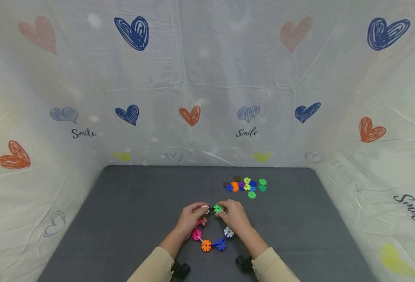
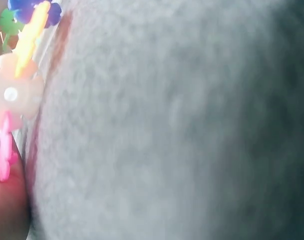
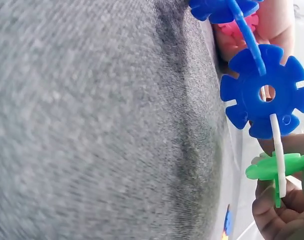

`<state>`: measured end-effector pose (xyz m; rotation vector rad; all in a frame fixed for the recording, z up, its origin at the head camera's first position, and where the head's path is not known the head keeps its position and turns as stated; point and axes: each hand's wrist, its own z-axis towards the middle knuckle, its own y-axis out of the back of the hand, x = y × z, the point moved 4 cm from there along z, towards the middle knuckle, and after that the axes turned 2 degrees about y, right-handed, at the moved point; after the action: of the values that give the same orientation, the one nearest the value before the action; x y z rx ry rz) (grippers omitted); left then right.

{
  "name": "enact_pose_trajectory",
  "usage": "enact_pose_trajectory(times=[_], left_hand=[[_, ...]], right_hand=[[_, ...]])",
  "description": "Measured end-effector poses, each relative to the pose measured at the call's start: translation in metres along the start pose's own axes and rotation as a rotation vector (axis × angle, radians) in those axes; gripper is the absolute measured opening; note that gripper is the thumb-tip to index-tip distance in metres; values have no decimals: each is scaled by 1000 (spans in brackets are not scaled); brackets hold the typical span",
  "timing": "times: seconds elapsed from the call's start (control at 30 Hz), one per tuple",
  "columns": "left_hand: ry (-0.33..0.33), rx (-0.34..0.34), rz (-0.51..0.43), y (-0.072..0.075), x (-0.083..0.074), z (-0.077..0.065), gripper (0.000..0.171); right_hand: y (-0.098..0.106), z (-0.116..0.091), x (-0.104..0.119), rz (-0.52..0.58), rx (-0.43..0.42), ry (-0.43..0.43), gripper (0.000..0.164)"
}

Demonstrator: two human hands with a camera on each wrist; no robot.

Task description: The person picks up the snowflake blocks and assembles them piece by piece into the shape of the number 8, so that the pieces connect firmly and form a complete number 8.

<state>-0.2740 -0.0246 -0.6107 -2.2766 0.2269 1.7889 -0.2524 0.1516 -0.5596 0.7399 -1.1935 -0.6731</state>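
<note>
A chain of notched plastic discs curves in a near ring between the two hands. Low on it are a pink disc (image 1: 196, 235), an orange disc (image 1: 206, 245), a blue disc (image 1: 220, 244) and a white disc (image 1: 229, 232). At the top left of the ring, the left hand (image 1: 189, 220) pinches another white disc (image 1: 205, 208). Opposite it, the right hand (image 1: 237, 216) pinches a green disc (image 1: 217, 208), with a dark piece between the two. In the right wrist view, fingers hold a green disc (image 3: 271, 167) beside a blue disc (image 3: 265, 95). The left wrist view shows little of its hand.
Loose discs in several colours, among them a green disc (image 1: 251, 195), lie in a cluster beyond the right hand on the dark grey table (image 1: 140, 207). A white curtain (image 1: 214, 129) printed with hearts hangs behind and at both sides.
</note>
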Motion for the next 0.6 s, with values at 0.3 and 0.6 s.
enact_pose_trajectory(times=[0.3,0.6], left_hand=[[23,0,-22,2,1,0,38],[9,7,-37,0,2,1,37]], right_hand=[[-4,2,7,-74,43,18,30],[-8,-2,2,47,-33,15,34]])
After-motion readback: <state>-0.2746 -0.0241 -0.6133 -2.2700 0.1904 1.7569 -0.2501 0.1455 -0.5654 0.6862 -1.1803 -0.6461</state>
